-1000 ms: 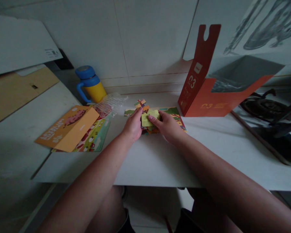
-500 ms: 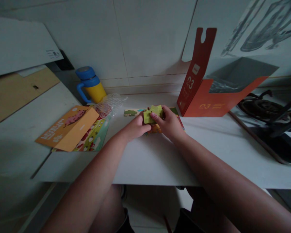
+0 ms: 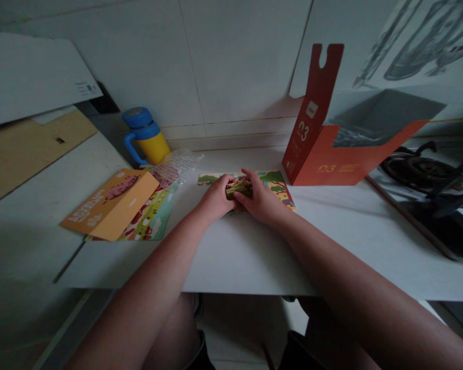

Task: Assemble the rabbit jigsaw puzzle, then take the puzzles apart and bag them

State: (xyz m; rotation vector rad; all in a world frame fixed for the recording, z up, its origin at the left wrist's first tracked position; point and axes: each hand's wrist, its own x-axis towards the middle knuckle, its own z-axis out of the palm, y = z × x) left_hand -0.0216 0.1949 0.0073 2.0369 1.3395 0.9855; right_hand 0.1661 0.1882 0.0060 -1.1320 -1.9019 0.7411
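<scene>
Between my hands is a stack of jigsaw puzzle pieces [image 3: 238,190], tilted so that its layered edges face me. My left hand [image 3: 217,198] wraps round its left side. My right hand [image 3: 259,195] grips it from the right, thumb on the near edge and fingers over the far side. Beneath them a colourful illustrated puzzle [image 3: 282,190] lies flat on the white counter [image 3: 231,257]; my hands hide its middle, and I cannot tell whether the stack touches it.
An open orange box [image 3: 332,164] stands at the right, beside a black gas stove [image 3: 420,174]. To the left lie an orange packet [image 3: 108,205], a green illustrated sheet [image 3: 150,221] and clear bubble wrap [image 3: 181,162]. Behind them stands a blue and yellow mug [image 3: 150,141].
The stack has tipped: its green backs faced me before, now its edges show. Both hands have closed in round it, and more of the puzzle shows on the right.
</scene>
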